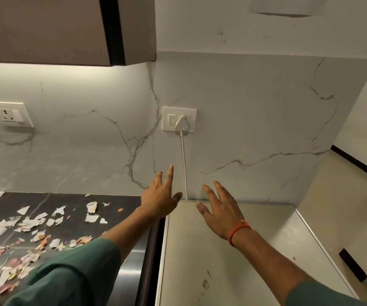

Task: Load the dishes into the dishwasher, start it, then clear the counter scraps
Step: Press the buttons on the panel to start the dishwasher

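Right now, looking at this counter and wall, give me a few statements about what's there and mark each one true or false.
1. Both hands are empty with fingers spread. True: the left hand and the right hand hold nothing.
2. The paper scraps lie on the dark counter. True.
3. The wall socket above the hands has nothing plugged in. False: a white plug sits in it, and its cord runs down the wall.
4. The orange wristband is on the left wrist. False: it is on the right wrist.
5. Scraps cover the pale appliance top. False: it carries only a few small marks.
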Demonstrator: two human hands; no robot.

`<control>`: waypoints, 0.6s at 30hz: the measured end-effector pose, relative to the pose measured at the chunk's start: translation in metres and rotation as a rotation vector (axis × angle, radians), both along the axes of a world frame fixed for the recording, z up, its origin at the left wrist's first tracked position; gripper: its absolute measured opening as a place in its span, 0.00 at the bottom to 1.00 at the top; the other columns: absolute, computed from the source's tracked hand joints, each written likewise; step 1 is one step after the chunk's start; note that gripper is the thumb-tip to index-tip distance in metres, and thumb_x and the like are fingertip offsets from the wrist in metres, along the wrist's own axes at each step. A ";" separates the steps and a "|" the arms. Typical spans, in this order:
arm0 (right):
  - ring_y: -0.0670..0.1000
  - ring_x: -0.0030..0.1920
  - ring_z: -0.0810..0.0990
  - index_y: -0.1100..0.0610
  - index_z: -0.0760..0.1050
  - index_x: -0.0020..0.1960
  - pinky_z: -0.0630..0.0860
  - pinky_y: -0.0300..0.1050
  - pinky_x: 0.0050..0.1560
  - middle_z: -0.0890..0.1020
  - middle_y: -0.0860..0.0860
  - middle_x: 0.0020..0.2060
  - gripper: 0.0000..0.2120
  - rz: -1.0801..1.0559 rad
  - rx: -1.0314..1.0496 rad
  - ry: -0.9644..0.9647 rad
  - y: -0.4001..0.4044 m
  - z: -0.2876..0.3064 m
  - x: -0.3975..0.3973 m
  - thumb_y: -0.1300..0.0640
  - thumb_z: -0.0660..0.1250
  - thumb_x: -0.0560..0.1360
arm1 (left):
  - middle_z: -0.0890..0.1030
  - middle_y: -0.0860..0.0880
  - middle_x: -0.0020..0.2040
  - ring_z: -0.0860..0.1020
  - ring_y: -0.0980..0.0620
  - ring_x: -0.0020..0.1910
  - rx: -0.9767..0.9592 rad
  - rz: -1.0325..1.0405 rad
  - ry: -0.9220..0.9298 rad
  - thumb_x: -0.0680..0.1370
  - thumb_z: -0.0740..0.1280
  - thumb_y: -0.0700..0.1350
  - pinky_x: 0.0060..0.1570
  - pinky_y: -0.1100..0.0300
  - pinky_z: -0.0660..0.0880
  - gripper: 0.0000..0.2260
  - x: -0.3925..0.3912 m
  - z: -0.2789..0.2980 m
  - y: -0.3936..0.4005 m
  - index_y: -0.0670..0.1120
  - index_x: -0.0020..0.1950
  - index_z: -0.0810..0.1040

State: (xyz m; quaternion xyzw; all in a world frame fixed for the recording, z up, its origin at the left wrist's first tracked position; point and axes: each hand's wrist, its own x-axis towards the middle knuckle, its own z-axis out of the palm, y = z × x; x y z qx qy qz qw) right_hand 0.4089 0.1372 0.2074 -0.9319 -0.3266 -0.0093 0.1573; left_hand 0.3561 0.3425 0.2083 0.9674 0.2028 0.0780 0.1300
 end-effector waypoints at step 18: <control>0.56 0.81 0.49 0.47 0.48 0.82 0.50 0.54 0.80 0.48 0.55 0.81 0.31 -0.065 -0.127 0.103 -0.083 -0.056 -0.101 0.37 0.48 0.83 | 0.36 0.45 0.83 0.40 0.43 0.83 -0.040 -0.110 0.213 0.83 0.57 0.64 0.78 0.42 0.55 0.41 -0.139 -0.086 -0.087 0.58 0.80 0.29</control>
